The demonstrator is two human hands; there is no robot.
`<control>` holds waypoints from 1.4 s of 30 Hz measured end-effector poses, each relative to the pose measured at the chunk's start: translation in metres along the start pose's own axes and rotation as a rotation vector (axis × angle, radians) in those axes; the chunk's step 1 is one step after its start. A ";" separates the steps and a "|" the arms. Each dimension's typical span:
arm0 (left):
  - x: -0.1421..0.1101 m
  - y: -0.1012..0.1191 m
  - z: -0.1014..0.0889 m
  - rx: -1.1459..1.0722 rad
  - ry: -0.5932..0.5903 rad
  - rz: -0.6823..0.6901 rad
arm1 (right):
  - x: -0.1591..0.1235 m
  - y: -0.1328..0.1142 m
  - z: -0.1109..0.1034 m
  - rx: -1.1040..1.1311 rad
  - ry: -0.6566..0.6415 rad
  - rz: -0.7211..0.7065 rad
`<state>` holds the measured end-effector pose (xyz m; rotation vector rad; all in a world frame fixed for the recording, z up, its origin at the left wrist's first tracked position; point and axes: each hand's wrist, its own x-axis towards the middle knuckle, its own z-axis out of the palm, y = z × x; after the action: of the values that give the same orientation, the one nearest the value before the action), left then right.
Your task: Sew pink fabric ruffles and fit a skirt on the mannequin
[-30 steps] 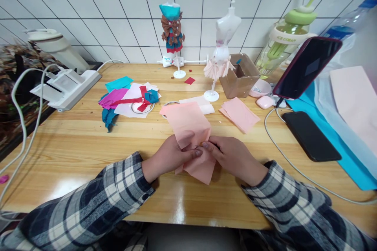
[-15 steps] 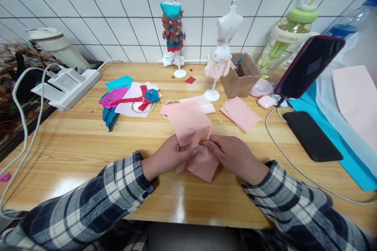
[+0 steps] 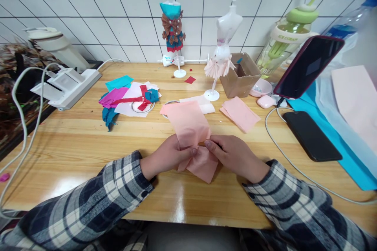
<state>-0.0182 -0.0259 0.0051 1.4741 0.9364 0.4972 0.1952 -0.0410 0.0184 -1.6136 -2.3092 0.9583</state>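
Note:
Between my hands is a sheet of peach-pink crepe paper [image 3: 191,123], gathered in the middle, its upper part fanning away from me and its lower flap hanging toward the front edge. My left hand [image 3: 169,157] pinches the gathered part, thumb on top. From the other side, my right hand [image 3: 231,156] grips the paper's right edge between thumb and fingers. The fingers beneath the paper are hidden. Behind it stands a small white dress form [image 3: 226,27] with a pale pink pleated skirt. Folded pink sheets [image 3: 240,114] lie to the right.
Left of centre lies a pile of coloured paper scraps [image 3: 126,100]. A second dress form [image 3: 172,27] wears teal and brown. At right are a cardboard box [image 3: 238,86], a propped phone [image 3: 309,66], a flat phone [image 3: 312,136], a cable and blue sheets. A power strip [image 3: 69,90] sits left.
The lower flap has shifted slightly, and the fingers have moved a little along the gathered part. Both hands keep hold of the pink paper.

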 end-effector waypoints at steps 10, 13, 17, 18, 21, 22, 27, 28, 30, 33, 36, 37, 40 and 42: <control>0.001 0.001 0.001 0.053 -0.012 0.021 | -0.001 -0.001 -0.002 -0.035 0.010 0.015; 0.002 0.001 0.001 0.063 -0.018 0.038 | -0.002 -0.002 -0.002 -0.052 0.020 0.001; 0.001 0.001 0.002 0.088 -0.013 0.037 | -0.002 -0.003 -0.002 -0.089 0.024 0.007; 0.001 0.001 0.002 0.095 -0.013 0.039 | -0.002 -0.004 -0.002 -0.097 0.026 0.008; 0.001 0.002 0.004 0.128 -0.002 0.057 | -0.002 -0.006 -0.002 -0.118 0.027 0.007; 0.001 0.003 0.004 0.143 0.004 0.064 | -0.002 -0.006 -0.002 -0.124 0.027 0.005; 0.001 0.003 0.005 0.180 0.000 0.109 | -0.003 -0.006 -0.004 -0.137 0.019 -0.011; 0.002 0.003 0.005 0.178 -0.003 0.118 | -0.003 -0.006 -0.004 -0.136 0.023 -0.013; 0.002 0.002 0.006 0.178 -0.008 0.127 | -0.003 -0.005 -0.005 -0.135 0.031 -0.010; 0.002 0.001 0.006 0.186 -0.011 0.132 | -0.003 -0.006 -0.005 -0.137 0.029 -0.008; 0.001 0.000 0.006 0.180 -0.014 0.132 | -0.003 -0.006 -0.005 -0.148 0.025 -0.011; 0.001 -0.001 0.006 0.172 -0.018 0.132 | -0.002 -0.007 -0.005 -0.156 0.024 -0.008; 0.001 -0.001 0.006 0.163 -0.020 0.138 | -0.002 -0.006 -0.004 -0.169 0.022 0.003; 0.002 0.000 0.006 0.171 -0.014 0.141 | -0.002 -0.005 -0.004 -0.163 0.020 -0.001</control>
<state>-0.0127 -0.0284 0.0036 1.7043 0.8849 0.5183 0.1937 -0.0420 0.0253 -1.6735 -2.4302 0.7682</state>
